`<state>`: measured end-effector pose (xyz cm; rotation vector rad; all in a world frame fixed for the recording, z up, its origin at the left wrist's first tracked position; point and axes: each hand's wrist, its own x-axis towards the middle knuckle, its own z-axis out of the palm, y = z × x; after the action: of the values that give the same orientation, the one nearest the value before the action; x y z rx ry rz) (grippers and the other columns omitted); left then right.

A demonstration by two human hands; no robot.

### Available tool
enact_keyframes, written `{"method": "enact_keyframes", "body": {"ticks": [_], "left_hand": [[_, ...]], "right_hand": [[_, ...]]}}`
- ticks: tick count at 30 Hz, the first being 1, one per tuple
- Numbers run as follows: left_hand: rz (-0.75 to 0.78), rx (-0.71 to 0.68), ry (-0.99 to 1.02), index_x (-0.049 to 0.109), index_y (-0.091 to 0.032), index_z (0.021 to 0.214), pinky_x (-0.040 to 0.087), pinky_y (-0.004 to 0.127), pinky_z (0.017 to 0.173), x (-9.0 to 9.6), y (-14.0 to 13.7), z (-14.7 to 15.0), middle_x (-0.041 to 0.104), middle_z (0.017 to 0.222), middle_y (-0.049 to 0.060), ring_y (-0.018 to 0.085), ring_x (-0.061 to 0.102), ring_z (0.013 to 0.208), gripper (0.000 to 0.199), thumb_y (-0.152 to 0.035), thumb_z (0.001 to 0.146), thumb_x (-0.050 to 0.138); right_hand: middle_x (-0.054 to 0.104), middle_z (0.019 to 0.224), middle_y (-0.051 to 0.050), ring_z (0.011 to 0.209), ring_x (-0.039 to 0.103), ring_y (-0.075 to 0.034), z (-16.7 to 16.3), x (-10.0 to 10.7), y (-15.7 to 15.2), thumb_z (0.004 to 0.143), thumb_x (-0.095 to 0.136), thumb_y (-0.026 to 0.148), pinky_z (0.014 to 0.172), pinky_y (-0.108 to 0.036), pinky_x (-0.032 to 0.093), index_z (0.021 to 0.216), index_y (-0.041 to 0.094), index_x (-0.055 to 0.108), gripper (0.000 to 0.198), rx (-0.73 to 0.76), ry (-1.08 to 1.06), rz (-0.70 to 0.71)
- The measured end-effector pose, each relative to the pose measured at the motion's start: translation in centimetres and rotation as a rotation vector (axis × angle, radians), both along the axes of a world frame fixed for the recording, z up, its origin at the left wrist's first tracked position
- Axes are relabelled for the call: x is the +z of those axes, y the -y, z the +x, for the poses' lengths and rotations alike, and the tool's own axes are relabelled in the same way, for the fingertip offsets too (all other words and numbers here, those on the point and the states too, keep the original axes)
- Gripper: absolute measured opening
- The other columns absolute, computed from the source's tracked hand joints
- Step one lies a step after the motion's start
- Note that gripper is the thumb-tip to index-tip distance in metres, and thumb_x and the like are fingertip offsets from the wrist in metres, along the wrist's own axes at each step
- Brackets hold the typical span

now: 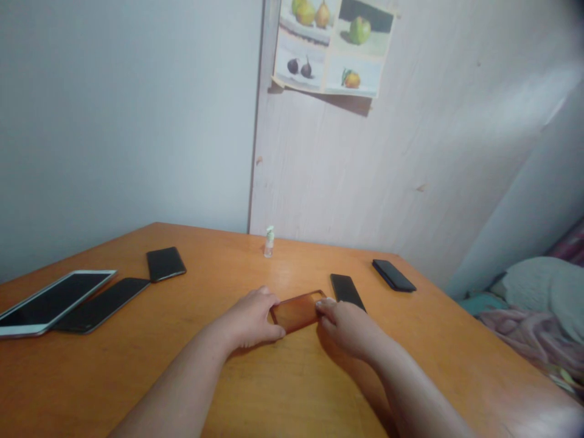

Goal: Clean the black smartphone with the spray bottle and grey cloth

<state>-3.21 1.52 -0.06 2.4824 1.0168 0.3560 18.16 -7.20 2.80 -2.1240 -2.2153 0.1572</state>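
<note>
In the head view, I have a see-through, dark-rimmed case (296, 311) between my two hands, just below the centre of the frame. My left grip (253, 317) is parted around the left end of it, thumb at the near corner and fingers at the far one. My right grip (349, 325) is closed on the right end, fingertips bunched at the edge. I cannot tell whether the case lies flat on the orange-brown worktop (274, 395) or is slightly lifted.

Just beyond my right grip, right of centre, lies a black phone (347, 291); farther right is a dark, thicker device (393, 275). In the left of the frame, a white-framed tablet (57, 301) lies beside a long dark slab (103, 305), with a smaller black device (166, 263) above them, towards the middle. A small clear bottle (269, 243) stands upright near the back edge, around mid-frame. A fruit poster (333, 45) hangs at the top, and rumpled bedding (538, 298) shows at the right edge.
</note>
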Motion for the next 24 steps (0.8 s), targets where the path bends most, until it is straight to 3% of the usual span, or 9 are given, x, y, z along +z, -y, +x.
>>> {"method": "enact_keyframes", "body": {"ticks": [3, 10, 14, 16, 21, 24], "left_hand": [[0.012, 0.007, -0.004, 0.069, -0.023, 0.088, 0.045, 0.028, 0.073, 0.2, 0.0, 0.0, 0.058, 0.090, 0.004, 0.021, 0.058, 0.086, 0.026, -0.038, 0.068, 0.067], [-0.008, 0.014, 0.010, 0.069, -0.024, 0.089, 0.045, 0.027, 0.072, -0.2, -0.2, -0.1, 0.058, 0.094, 0.004, 0.021, 0.058, 0.085, 0.027, -0.038, 0.067, 0.067], [0.013, 0.017, 0.012, 0.069, -0.023, 0.090, 0.045, 0.027, 0.072, -0.8, -0.6, 0.0, 0.059, 0.095, 0.005, 0.021, 0.059, 0.086, 0.029, -0.039, 0.066, 0.067], [0.018, 0.019, 0.012, 0.069, -0.023, 0.090, 0.045, 0.027, 0.072, -0.9, -0.6, 0.1, 0.059, 0.094, 0.005, 0.021, 0.059, 0.086, 0.029, -0.039, 0.066, 0.068], [0.008, 0.028, -0.005, 0.070, -0.023, 0.089, 0.046, 0.027, 0.072, -0.6, -0.3, 0.3, 0.060, 0.093, 0.005, 0.021, 0.060, 0.085, 0.030, -0.044, 0.067, 0.067], [0.009, 0.024, -0.001, 0.070, -0.023, 0.090, 0.047, 0.028, 0.073, -0.2, 0.0, 0.2, 0.061, 0.095, 0.005, 0.022, 0.061, 0.086, 0.031, -0.043, 0.067, 0.068]], "right_hand": [[0.072, 0.104, -0.012, 0.095, 0.067, -0.025, 0.6, -0.6, -0.7, 0.090, 0.042, 0.021, 0.081, -0.032, 0.044, 0.097, 0.017, 0.070, 0.029, -0.070, 0.075, 0.038], [0.074, 0.097, -0.010, 0.091, 0.069, -0.024, 0.2, 0.4, 0.4, 0.090, 0.042, 0.024, 0.077, -0.030, 0.045, 0.092, 0.019, 0.071, 0.029, 0.017, 0.014, -0.025], [0.072, 0.100, -0.014, 0.094, 0.067, -0.026, -0.2, -0.1, 0.1, 0.090, 0.041, 0.022, 0.082, -0.034, 0.045, 0.094, 0.015, 0.070, 0.030, -0.073, 0.077, 0.032], [0.070, 0.106, -0.015, 0.100, 0.064, -0.026, -1.3, -0.7, 0.2, 0.090, 0.040, 0.020, 0.088, -0.034, 0.044, 0.097, 0.014, 0.069, 0.030, -0.005, 0.053, 0.081], [0.067, 0.118, -0.007, 0.110, 0.059, -0.019, -3.4, -1.4, 0.9, 0.093, 0.039, 0.019, 0.103, -0.030, 0.037, 0.111, 0.020, 0.064, 0.031, 0.355, -0.160, 0.074], [0.068, 0.117, -0.006, 0.110, 0.059, -0.019, -2.5, -1.5, 0.3, 0.095, 0.037, 0.020, 0.109, -0.035, 0.031, 0.109, 0.021, 0.064, 0.031, 0.290, -0.145, 0.060]]}}
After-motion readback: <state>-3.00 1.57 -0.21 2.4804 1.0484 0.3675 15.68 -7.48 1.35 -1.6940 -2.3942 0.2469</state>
